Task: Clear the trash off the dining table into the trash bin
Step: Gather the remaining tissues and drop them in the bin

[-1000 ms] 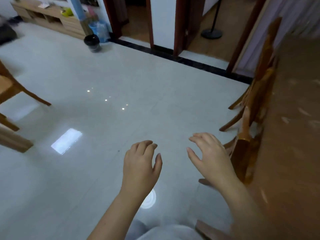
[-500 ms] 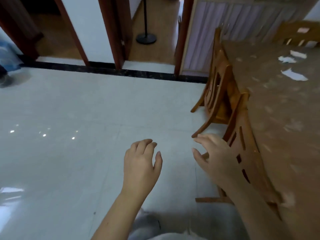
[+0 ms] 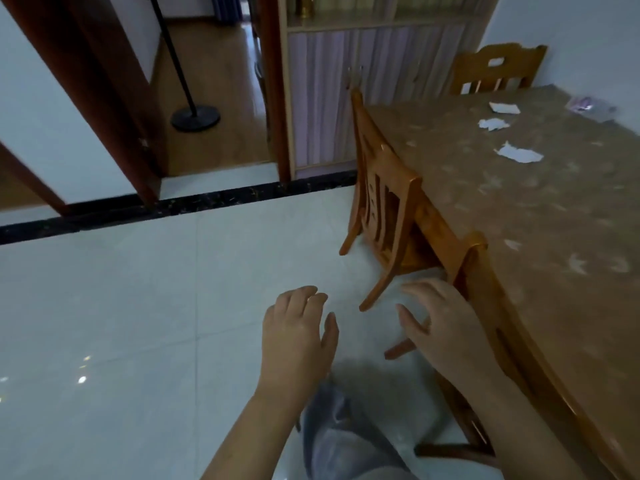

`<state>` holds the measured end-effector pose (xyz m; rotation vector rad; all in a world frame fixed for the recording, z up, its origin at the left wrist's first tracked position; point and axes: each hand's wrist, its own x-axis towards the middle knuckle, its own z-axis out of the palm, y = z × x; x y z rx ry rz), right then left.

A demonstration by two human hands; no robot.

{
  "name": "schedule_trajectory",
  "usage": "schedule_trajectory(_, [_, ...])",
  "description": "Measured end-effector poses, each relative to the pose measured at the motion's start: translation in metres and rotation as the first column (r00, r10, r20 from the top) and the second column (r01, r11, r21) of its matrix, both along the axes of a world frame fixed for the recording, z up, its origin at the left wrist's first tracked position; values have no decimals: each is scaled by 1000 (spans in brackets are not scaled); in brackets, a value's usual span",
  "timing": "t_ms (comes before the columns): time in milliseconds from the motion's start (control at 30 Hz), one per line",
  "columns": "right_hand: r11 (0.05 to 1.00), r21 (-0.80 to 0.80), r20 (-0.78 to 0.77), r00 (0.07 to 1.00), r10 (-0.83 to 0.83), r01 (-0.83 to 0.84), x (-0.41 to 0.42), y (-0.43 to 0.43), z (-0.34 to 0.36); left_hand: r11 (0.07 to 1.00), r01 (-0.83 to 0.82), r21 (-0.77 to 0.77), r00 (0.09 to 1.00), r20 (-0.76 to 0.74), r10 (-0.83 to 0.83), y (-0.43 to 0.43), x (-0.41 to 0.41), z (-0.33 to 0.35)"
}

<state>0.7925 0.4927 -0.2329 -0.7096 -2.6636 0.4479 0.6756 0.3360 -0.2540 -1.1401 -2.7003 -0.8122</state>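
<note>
Facing the brown patterned-cover dining table [image 3: 519, 244] from its near end, you're at the approach step by my read, with nothing picked up yet. Your left hand [image 3: 298, 337] and right hand [image 3: 446, 327] are hovering apart, fingers loosely spread, both holding nothing. The right one is sitting against the back of the nearest orange-brown wooden chair [image 3: 485, 282]; can't tell if it's touching. Trash is lying at the table's far end, well apart from both hands: torn white paper scraps [image 3: 519, 154], thin with ragged edges, plus a small purple wrapper-like item [image 3: 588, 107], too blurred to identify. Next move is likely calling for getting alongside the chairs into reach, then pinching the thin scraps up. The trash bin isn't showing in view.
</note>
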Motion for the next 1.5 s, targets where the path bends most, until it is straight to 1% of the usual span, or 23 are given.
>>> schedule_trajectory(200, [995,-66,-87,993,-79,73,-82,79,2,995,100,-1,993,-65,-100,78,-98,13])
schedule_trajectory(300, [995,-18,-133,987,-95,94,-115,118,10,990,141,20,987,-83,-139,117,-141,18])
schedule_trajectory(367, [992,6,-128,984,-121,123,-132,141,15,986,164,34,985,-63,-162,141,-162,17])
schedule_trajectory(533, [973,-61,-66,972,-227,223,-164,179,11,969,246,16,969,-28,-245,192,-202,10])
schedule_trajectory(700, [950,-63,-28,951,-308,306,-202,219,1,932,364,9,931,-22,-363,255,-259,7])
schedule_trajectory(833, [922,-44,-37,921,-387,386,-261,253,3,894,445,58,895,-9,-445,303,-321,6])
schedule_trajectory(967, [896,-45,-57,895,-443,441,-328,292,20,853,515,84,856,14,-517,351,-390,11])
schedule_trajectory(1033, [870,-29,-57,869,-492,491,-353,313,28,829,552,92,830,28,-556,376,-418,17])
schedule_trajectory(1167, [807,-5,-109,802,-587,590,-381,345,30,763,635,123,766,33,-642,427,-457,23])
schedule_trajectory(1267, [780,0,-77,777,-624,626,-384,359,23,730,671,130,731,48,-681,463,-471,21])
schedule_trajectory(1333, [746,-8,-64,744,-665,666,-382,371,18,704,696,141,703,67,-708,487,-478,19])
schedule_trajectory(1500, [655,-4,-52,654,-755,756,-376,417,6,643,756,120,643,46,-764,561,-482,13])
